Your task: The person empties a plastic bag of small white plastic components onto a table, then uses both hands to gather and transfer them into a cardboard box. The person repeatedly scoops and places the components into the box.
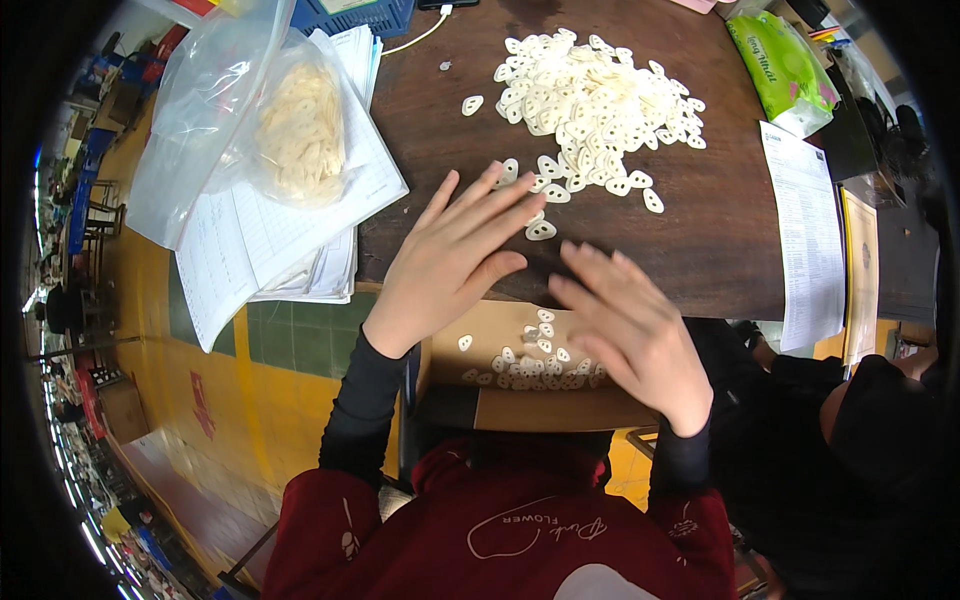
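A big heap of small white oval pieces with holes (598, 100) lies on the dark brown table (720, 240). My left hand (450, 255) rests flat on the table near the front edge, fingers spread and pointing toward the heap, touching a few loose pieces (541, 230). My right hand (625, 325) hovers blurred over the table's front edge, fingers apart, holding nothing I can see. Under both hands an open cardboard box (500, 345) sits at my lap with several white pieces (535, 368) in it.
A clear plastic bag of the same pieces (300, 130) lies on a stack of printed sheets (290, 235) at the left. A green packet (785, 65) and more printed sheets (810, 230) sit at the right. A person in black (860, 440) sits at my right.
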A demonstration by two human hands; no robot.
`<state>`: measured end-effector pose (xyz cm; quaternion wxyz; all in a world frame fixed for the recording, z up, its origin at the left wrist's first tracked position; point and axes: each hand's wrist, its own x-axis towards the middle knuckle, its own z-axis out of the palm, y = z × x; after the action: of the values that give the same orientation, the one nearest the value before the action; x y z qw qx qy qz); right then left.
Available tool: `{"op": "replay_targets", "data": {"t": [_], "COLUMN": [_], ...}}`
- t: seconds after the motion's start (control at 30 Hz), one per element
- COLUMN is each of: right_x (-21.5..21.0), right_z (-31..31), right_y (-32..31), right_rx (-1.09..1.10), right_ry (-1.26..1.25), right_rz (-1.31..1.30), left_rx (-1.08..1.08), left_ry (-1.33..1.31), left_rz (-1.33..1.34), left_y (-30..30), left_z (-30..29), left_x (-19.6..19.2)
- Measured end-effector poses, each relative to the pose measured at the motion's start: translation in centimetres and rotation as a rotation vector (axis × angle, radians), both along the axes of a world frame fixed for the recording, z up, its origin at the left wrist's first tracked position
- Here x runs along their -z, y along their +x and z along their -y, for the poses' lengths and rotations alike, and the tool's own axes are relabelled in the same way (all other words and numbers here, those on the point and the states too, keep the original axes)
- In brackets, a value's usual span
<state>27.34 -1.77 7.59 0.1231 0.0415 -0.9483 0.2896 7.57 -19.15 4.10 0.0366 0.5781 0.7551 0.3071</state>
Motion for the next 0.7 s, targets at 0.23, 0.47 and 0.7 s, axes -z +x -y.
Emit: {"op": "replay_targets", "data": {"t": [0.23,0.47,0.7], "right_x": [2.2,0.5,0.1], "right_z": [1.1,0.9,-0.6], "right_y": [-4.4,1.2,-1.0], "right_rx": [0.04,-0.161,0.045], "right_ry": [0.087,-0.094,-0.009], "right_rz": [-0.031,0.179,-0.003], "left_rx": [-0.128,-0.115,0.008], "left_ry": [0.107,-0.067,-0.087], "left_rz": [0.113,-0.179,-0.218], "left_y": [-0.8,0.0,-0.2], "left_z": [0.1,-1.7,-1.0], "left_x": [0.2,0.9,0.4]}}
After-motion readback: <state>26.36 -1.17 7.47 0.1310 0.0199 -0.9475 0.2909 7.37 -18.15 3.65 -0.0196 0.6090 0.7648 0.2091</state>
